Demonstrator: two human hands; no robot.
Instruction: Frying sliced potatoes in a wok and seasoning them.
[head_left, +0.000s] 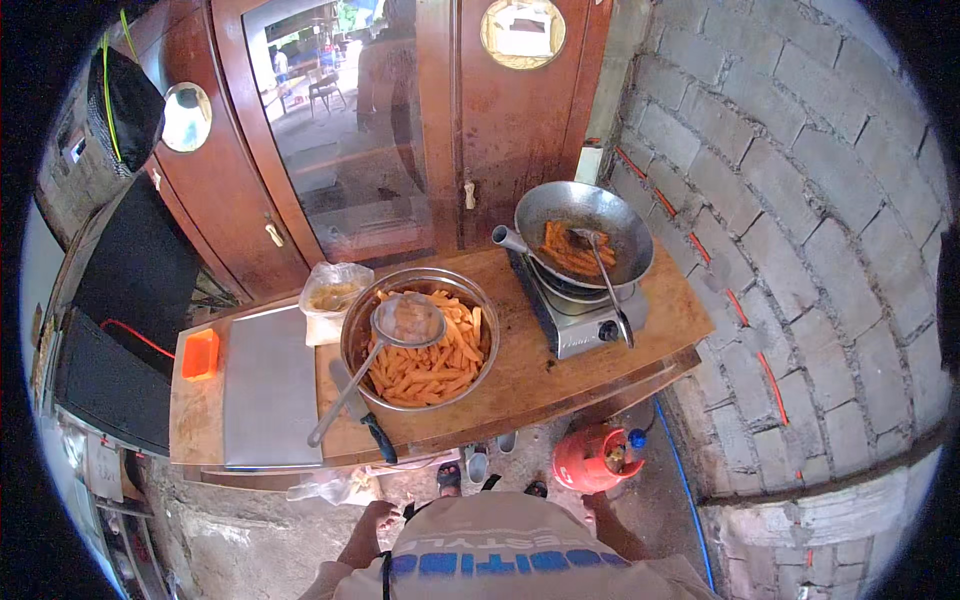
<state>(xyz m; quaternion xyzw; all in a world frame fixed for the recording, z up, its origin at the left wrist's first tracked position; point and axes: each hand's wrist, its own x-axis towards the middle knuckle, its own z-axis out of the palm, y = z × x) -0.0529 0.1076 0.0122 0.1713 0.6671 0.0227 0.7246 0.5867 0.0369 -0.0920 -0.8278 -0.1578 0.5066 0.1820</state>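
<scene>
My left hand (381, 514) hangs low beside my shirt, with nothing seen in it and its fingers loosely apart. My right hand (598, 504) is down near the red gas cylinder (589, 459), mostly hidden by the shirt. On the wooden table a steel bowl (489, 352) holds orange-coated cut strips (427, 371), and a skimmer (409, 320) lies across it. A wok (634, 225) with orange-brown strips (574, 247) and a metal spatula (609, 281) stands on a gas stove (581, 330). A black-handled knife (378, 437) lies beside the bowl, partly under the skimmer handle.
A grey board (271, 390), an orange plastic container (200, 355) and a plastic bag of yellowish food (334, 297) rest on the table (517, 397). Wooden cabinet doors (517, 127) stand behind it, a block wall (795, 225) at right. A blue hose (679, 465) runs along the floor.
</scene>
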